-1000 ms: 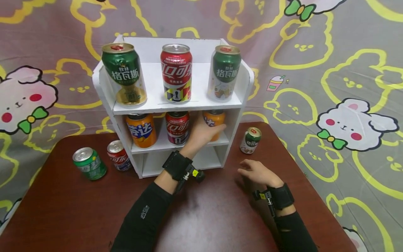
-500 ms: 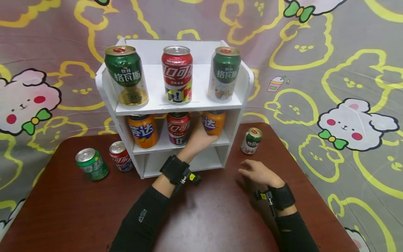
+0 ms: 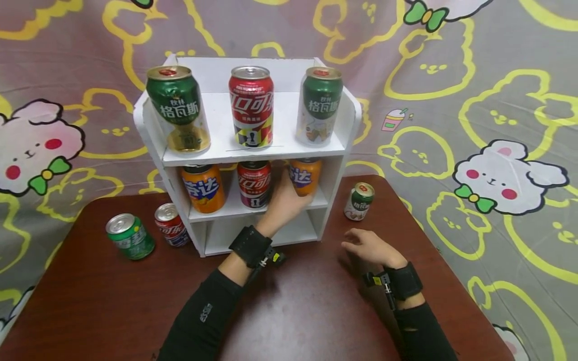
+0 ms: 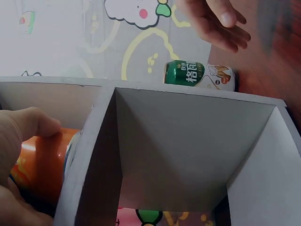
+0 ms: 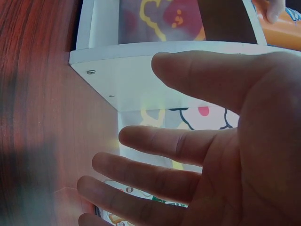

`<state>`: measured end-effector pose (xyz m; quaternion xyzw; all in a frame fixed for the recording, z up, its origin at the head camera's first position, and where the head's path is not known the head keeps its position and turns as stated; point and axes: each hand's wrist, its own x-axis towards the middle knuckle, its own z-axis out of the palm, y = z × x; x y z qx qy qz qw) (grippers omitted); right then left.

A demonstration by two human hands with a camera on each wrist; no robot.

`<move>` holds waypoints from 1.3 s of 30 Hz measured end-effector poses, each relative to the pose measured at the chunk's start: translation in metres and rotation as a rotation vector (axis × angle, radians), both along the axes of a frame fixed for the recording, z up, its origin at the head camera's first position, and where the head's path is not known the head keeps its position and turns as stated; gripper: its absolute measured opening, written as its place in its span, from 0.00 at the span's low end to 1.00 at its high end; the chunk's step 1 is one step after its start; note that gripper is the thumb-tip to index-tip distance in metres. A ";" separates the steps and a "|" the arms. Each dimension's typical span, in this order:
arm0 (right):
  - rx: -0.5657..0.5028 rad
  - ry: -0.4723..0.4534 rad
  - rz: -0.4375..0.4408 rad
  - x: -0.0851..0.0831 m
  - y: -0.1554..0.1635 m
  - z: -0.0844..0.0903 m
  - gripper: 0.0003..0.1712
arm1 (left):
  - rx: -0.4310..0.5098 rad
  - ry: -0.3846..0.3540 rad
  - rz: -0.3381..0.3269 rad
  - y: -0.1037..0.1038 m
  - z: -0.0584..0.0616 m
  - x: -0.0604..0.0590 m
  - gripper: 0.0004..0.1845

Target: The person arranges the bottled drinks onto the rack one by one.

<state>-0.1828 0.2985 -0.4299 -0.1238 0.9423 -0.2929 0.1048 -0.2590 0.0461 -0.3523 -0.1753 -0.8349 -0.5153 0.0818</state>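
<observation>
An orange can [image 3: 306, 175] stood at the right end of the middle shelf of a white shelf unit [image 3: 349, 118], and it was grasped by the left hand [image 3: 283, 203], whose fingers and thumb were curled round its lower left side. In the left wrist view the thumb was seen pressed against the orange can [image 4: 40, 167] beside the shelf's upright wall.

On the same shelf, just to the left, a red can [image 3: 254, 183] was set upright, and a second orange can [image 3: 202, 186] was placed at the left end. On the top shelf three cans were lined up: a green and gold can [image 3: 179, 108] at the left, a tall red can [image 3: 251, 106] in the middle and a green and white can [image 3: 318, 105] at the right.

The right hand [image 3: 368, 246] was held just above the brown table [image 3: 104, 306], near the shelf's right foot, with its fingers relaxed and spread and nothing held. A small green can [image 3: 358, 201] stood on the table just right of the shelf. Left of the shelf, a small red can [image 3: 170, 231] and a green soda can [image 3: 129, 236] were set side by side.
</observation>
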 end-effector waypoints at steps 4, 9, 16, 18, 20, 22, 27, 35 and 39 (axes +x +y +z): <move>0.001 -0.005 0.001 -0.001 -0.001 -0.001 0.26 | -0.014 0.040 0.023 0.001 -0.001 0.001 0.40; 0.001 -0.013 -0.004 -0.001 -0.002 -0.001 0.26 | -0.001 0.083 0.046 0.002 -0.002 0.001 0.38; 0.010 -0.023 -0.010 -0.001 -0.001 0.001 0.26 | -0.030 0.121 0.103 0.005 -0.004 0.004 0.37; 0.012 -0.022 -0.012 -0.001 -0.001 0.001 0.26 | -0.037 0.119 0.114 0.006 -0.004 0.004 0.37; 0.010 -0.019 -0.009 -0.001 0.000 0.001 0.26 | -0.041 0.108 0.118 0.006 -0.004 0.004 0.39; 0.010 -0.015 -0.007 -0.001 0.000 0.001 0.26 | -0.032 0.098 0.102 0.006 -0.004 0.003 0.40; 0.009 -0.020 -0.010 0.000 0.001 0.001 0.26 | 0.020 0.044 0.003 0.005 -0.001 -0.001 0.49; 0.000 -0.028 -0.007 -0.001 0.000 0.001 0.26 | 0.046 -0.017 -0.035 0.004 0.000 -0.001 0.47; -0.007 -0.032 -0.007 -0.001 0.000 0.001 0.26 | 0.044 0.001 -0.032 0.004 -0.002 0.000 0.45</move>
